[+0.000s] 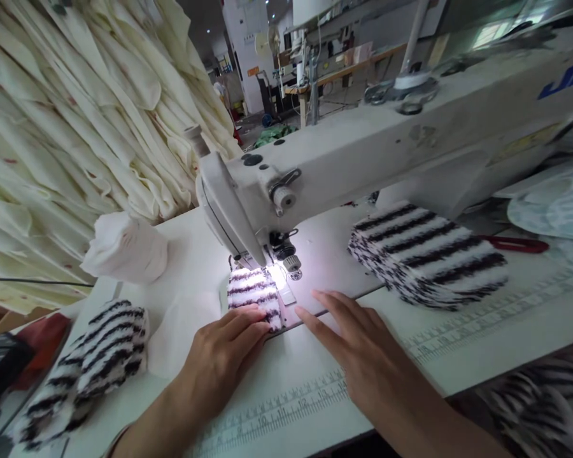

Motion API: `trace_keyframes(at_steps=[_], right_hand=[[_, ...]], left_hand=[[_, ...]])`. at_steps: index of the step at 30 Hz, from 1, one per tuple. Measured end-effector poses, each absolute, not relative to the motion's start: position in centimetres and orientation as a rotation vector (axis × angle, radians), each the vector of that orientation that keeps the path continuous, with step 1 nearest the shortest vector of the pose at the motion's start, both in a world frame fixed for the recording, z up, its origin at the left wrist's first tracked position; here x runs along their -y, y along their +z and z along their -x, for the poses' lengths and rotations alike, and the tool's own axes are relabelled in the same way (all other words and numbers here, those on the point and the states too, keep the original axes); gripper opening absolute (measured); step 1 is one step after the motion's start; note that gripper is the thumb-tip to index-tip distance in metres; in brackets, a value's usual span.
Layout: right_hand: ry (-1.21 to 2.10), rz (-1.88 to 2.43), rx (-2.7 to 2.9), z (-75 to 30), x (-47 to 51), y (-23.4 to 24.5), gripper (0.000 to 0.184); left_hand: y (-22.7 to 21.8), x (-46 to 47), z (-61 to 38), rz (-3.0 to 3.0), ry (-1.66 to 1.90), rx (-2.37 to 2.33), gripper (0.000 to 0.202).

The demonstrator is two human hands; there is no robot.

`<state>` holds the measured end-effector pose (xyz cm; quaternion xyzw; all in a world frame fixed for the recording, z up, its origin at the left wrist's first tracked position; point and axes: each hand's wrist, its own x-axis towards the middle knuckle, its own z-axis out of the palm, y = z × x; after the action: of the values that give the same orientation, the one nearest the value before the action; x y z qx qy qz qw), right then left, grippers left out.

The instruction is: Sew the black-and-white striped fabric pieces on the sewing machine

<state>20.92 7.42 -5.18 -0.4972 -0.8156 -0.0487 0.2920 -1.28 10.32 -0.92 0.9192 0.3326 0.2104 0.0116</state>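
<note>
My left hand (226,340) is closed on the near left edge of a small fuzzy fabric piece (252,291) with dark and white stripes. The far end of that piece lies under the needle area of a white sewing machine (229,210), in bright lamp light. Just right of the fabric, my right hand (358,337) rests with its fingers apart and nothing in them. Its fingertips are over the machine bed near the metal needle plate (285,289). A pale thin cloth (184,327) lies beside my left hand.
A thick stack of striped fabric pieces (427,254) sits under the machine arm, with a red-handled tool (518,244) behind it. On the left are striped bundles (109,350) and a white cloth pile (128,245). Cream fabric (76,114) hangs behind. A ruler strip (286,407) runs along the front.
</note>
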Motion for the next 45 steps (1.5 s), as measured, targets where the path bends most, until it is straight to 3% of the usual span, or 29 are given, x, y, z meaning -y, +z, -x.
trace_keyframes(at_steps=[9,16,26,38,45], right_hand=[[-0.152,1.343,2.051,-17.1,-6.5,-6.9,0.053],[-0.196,1.271,2.139,-17.6,-9.0,-5.2,0.047],[-0.157,1.321,2.2,-17.1,-11.4,-4.6,0.05],[-0.024,1.346,2.143,-18.1,-7.9,-6.3,0.066],[-0.081,1.265,2.157,-18.0,-8.6,-6.6,0.059]], left_hand=[[-1.6,-9.2,0.3,-2.944,0.602,-1.066,0.025],[-1.5,-10.3,0.2,-2.9,0.484,-1.18,0.028],[-2.1,-13.8,1.5,-2.904,0.532,-1.254,0.031],[-1.3,-13.3,1.4,-3.021,0.436,-1.335,0.035],[-1.2,-15.0,-0.1,-2.93,0.309,-1.584,0.021]])
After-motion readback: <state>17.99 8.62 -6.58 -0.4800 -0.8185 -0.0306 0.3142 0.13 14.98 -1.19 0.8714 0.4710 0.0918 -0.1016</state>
